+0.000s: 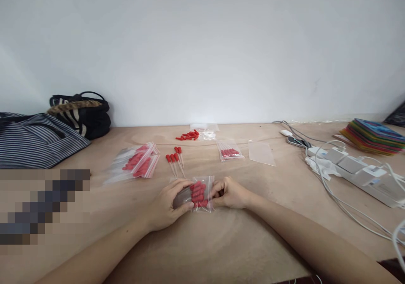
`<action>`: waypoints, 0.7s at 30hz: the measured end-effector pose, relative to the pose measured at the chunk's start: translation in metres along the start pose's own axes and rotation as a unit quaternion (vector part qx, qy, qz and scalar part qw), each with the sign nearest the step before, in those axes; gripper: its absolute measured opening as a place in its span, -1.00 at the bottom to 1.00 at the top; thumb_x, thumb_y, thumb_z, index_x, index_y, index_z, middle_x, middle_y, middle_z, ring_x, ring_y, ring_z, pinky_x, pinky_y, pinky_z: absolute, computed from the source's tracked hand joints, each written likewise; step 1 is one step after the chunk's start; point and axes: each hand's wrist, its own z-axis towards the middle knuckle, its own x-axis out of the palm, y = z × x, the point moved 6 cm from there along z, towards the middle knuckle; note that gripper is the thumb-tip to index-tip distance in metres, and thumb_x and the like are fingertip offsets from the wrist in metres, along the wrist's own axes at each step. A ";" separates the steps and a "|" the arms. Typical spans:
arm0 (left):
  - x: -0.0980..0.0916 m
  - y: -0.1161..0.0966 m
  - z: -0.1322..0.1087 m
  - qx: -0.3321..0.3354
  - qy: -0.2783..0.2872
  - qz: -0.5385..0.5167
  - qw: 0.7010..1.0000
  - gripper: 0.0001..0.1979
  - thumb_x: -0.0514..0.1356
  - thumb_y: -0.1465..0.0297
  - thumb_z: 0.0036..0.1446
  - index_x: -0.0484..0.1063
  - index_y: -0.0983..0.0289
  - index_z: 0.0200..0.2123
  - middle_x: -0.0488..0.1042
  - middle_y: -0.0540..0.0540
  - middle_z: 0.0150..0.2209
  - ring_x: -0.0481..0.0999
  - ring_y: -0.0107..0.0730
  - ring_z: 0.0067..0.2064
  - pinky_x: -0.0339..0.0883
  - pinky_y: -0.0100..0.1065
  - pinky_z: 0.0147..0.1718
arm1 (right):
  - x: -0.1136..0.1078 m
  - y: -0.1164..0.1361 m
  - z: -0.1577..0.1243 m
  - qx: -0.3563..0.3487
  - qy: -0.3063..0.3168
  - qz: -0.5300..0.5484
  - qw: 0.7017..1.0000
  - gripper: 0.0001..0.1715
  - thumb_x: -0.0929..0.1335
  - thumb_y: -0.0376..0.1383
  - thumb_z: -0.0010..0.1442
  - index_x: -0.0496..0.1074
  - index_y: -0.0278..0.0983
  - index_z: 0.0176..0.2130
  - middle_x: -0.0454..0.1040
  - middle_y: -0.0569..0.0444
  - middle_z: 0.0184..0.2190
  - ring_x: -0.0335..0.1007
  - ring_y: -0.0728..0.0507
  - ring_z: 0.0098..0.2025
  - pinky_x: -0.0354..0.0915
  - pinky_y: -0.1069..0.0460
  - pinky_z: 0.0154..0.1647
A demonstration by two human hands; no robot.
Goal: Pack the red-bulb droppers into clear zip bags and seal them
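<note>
A clear zip bag [198, 194] with several red-bulbed droppers in it lies between my hands at the front of the table. My left hand [164, 204] wraps round its left end, thumb on the near side and fingers on the far side. At the bag's right edge, by the zip strip, my right hand [232, 193] pinches with thumb and curled fingers. Just beyond the bag lie several loose droppers [174, 158] with red rubber bulbs and thin clear tubes. Farther back are loose red bulbs [190, 135] and thin clear tubes [207, 135].
Filled zip bags [139, 162] overlap at the left; another filled bag [230, 151] and a flat clear bag [262, 152] lie right of centre. A white power strip [357, 170] with cables and a coloured stack [373, 136] sit right. Striped [41, 138] and black [95, 117] bags stand left.
</note>
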 end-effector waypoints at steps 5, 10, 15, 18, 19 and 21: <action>0.001 0.000 0.000 0.002 0.012 0.026 1.000 -0.59 0.11 0.30 0.06 0.17 0.19 0.01 0.30 0.13 0.00 0.29 -0.15 0.01 0.17 -0.11 -0.03 | -0.002 -0.008 0.002 0.059 -0.087 -0.039 0.994 -0.68 0.33 -0.13 0.00 0.43 -0.34 -0.55 0.24 0.18 -0.68 0.05 0.08 -0.62 0.01 0.16 -0.62; 0.002 0.002 -0.001 0.006 0.009 0.030 0.999 -0.57 0.12 0.29 0.06 0.16 0.17 0.02 0.28 0.13 0.02 0.28 -0.15 0.02 0.17 -0.12 -0.02 | -0.003 -0.004 0.000 0.078 -0.102 -0.065 0.990 -0.81 0.37 -0.24 -0.08 0.39 -0.32 -0.58 0.25 0.20 -0.69 0.08 0.08 -0.63 0.00 0.17 -0.64; 0.003 0.001 -0.002 0.012 0.011 0.025 1.000 -0.56 0.13 0.31 0.05 0.14 0.18 0.03 0.27 0.13 0.01 0.28 -0.18 0.01 0.17 -0.14 -0.02 | -0.001 -0.004 0.002 0.095 -0.067 -0.071 0.991 -0.75 0.40 -0.16 -0.13 0.41 -0.32 -0.59 0.32 0.18 -0.66 0.12 0.07 -0.62 0.00 0.16 -0.64; 0.002 0.001 -0.001 0.001 0.015 0.027 1.000 -0.58 0.13 0.31 0.06 0.16 0.19 0.01 0.26 0.13 0.01 0.26 -0.16 0.02 0.15 -0.11 -0.01 | -0.002 0.002 0.002 0.095 -0.104 -0.128 0.982 -0.64 0.36 -0.11 -0.05 0.36 -0.31 -0.67 0.24 0.20 -0.72 0.06 0.09 -0.64 -0.06 0.15 -0.64; 0.002 0.000 -0.001 -0.001 0.016 0.027 1.000 -0.58 0.13 0.31 0.06 0.16 0.19 0.01 0.26 0.13 0.02 0.25 -0.16 0.03 0.14 -0.11 -0.01 | -0.003 0.005 0.002 0.097 -0.119 -0.148 0.977 -0.64 0.35 -0.12 -0.04 0.35 -0.31 -0.68 0.23 0.21 -0.73 0.05 0.09 -0.64 -0.08 0.14 -0.63; 0.002 -0.001 -0.001 -0.001 0.021 0.025 0.999 -0.58 0.12 0.31 0.06 0.15 0.19 0.01 0.25 0.14 0.03 0.25 -0.16 0.03 0.14 -0.10 0.00 | -0.003 0.008 0.002 0.106 -0.139 -0.175 0.969 -0.69 0.37 -0.17 -0.07 0.34 -0.29 -0.68 0.24 0.21 -0.73 0.06 0.08 -0.64 -0.08 0.14 -0.62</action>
